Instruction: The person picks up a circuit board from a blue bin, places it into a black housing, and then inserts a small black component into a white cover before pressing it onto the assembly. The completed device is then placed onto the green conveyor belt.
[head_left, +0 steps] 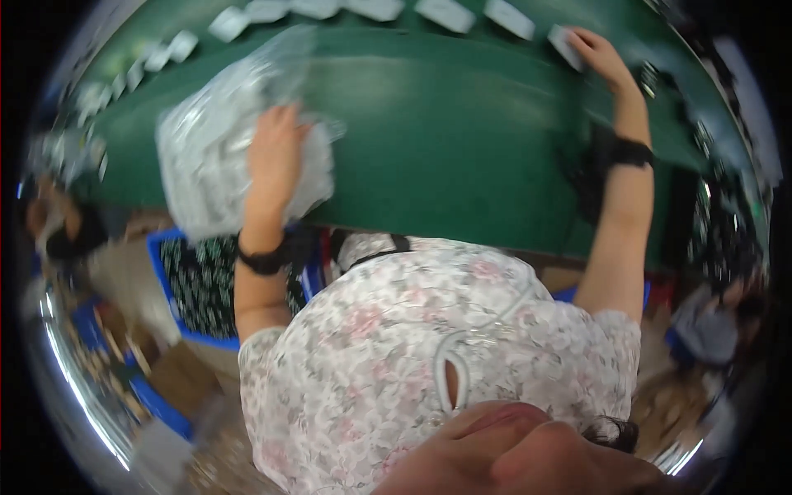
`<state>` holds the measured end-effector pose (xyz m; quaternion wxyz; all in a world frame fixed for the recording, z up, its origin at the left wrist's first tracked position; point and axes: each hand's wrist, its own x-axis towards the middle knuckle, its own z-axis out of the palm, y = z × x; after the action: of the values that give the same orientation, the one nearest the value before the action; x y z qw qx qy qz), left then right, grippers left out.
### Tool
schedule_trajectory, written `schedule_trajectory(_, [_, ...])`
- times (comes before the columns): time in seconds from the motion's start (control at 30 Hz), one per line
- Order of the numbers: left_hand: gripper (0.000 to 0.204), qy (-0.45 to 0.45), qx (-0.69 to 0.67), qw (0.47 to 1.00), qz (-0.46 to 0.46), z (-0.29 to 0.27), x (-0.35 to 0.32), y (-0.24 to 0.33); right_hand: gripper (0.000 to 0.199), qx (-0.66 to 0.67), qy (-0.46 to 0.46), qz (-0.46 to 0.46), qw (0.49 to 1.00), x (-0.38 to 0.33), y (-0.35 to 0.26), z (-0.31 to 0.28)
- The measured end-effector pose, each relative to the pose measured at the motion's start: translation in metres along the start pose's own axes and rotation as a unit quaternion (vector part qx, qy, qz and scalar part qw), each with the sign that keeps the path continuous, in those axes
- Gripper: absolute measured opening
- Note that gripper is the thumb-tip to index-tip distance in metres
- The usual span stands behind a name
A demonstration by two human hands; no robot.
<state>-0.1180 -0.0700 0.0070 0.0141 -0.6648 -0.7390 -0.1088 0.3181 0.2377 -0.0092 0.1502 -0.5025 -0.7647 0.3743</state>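
Observation:
My left hand (pixel 276 157) is over a large clear plastic bag (pixel 194 165) full of white pieces, at the left of the green table. Its fingers curl down against the plastic, and motion blurs them. Far off to the right, my right arm is stretched out. There my right hand (pixel 601 56) pinches a small flat white packet (pixel 565 48) at the end of a curved row. Similar white packets (pixel 445 14) lie spaced along the far side of the table. What is printed on them, if anything, is too blurred to tell.
The green table (pixel 437 140) spans the space before me. Below its near edge at the left stands a blue crate (pixel 206 334) of dark, shiny small parts. Small dark metallic parts (pixel 649 80) line the right side. Other people sit at the far left and right.

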Motion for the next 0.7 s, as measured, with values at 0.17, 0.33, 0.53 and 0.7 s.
schedule_trajectory(0.17, [0.041, -0.048, -0.039, 0.998, 0.025, -0.004, 0.006, -0.012, 0.025, -0.104, 0.236, -0.024, 0.966, -0.067, -0.024, -0.012])
schedule_trajectory(0.33, [0.029, -0.021, 0.012, 0.997, 0.073, -0.011, 0.014, -0.009, 0.026, -0.151, 0.211, -0.024, 0.966, -0.172, -0.048, 0.049])
schedule_trajectory(0.53, [0.027, -0.055, 0.018, 0.998, -0.005, -0.037, 0.015, -0.001, 0.022, -0.198, 0.272, -0.084, 0.938, -0.182, -0.038, 0.136])
schedule_trajectory(0.7, [0.028, -0.041, -0.051, 0.996, -0.064, -0.047, 0.048, 0.04, 0.01, -0.253, 0.339, -0.048, 0.905, -0.168, -0.043, 0.155])
